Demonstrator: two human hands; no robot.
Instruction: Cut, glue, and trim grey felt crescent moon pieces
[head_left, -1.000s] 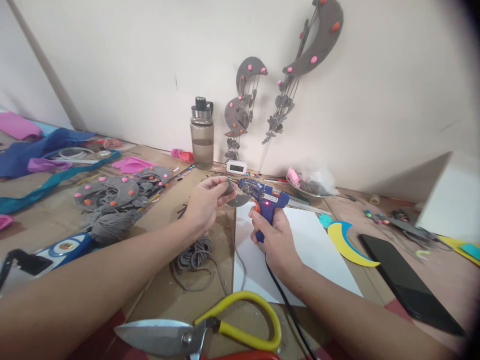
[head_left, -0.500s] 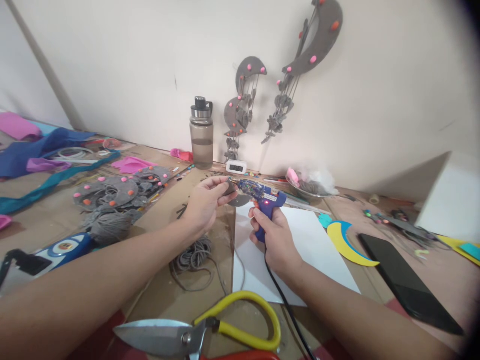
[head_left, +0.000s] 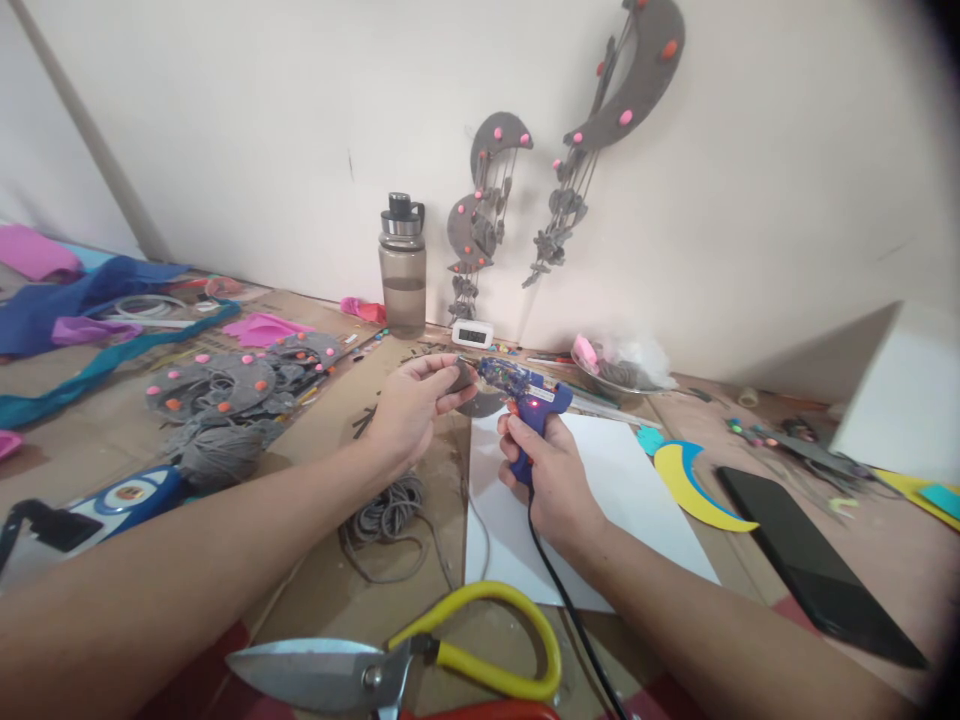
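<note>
My right hand [head_left: 559, 480] is wrapped round the handle of a blue glue gun [head_left: 534, 405], whose small red light is lit. Its nozzle points left and meets a small grey felt piece [head_left: 465, 376], pinched between the thumb and fingers of my left hand [head_left: 412, 405]. A black cord runs down from the gun's handle. Below lies a white sheet of paper [head_left: 600, 460], with a thin grey cord crossing its left edge. Left of the paper sits a loose coil of grey cord [head_left: 390, 510].
Large scissors [head_left: 495, 595] lie at the front. A phone [head_left: 817, 565] and a yellow-blue crescent [head_left: 694, 490] are on the right. A water bottle [head_left: 403, 270] and a small digital clock [head_left: 472, 334] stand by the wall. Grey felt moons [head_left: 232, 385] and yarn [head_left: 221, 450] lie left.
Almost nothing differs. The grey felt piece seems slightly turned at the glue gun's nozzle; both hands keep nearly the same position.
</note>
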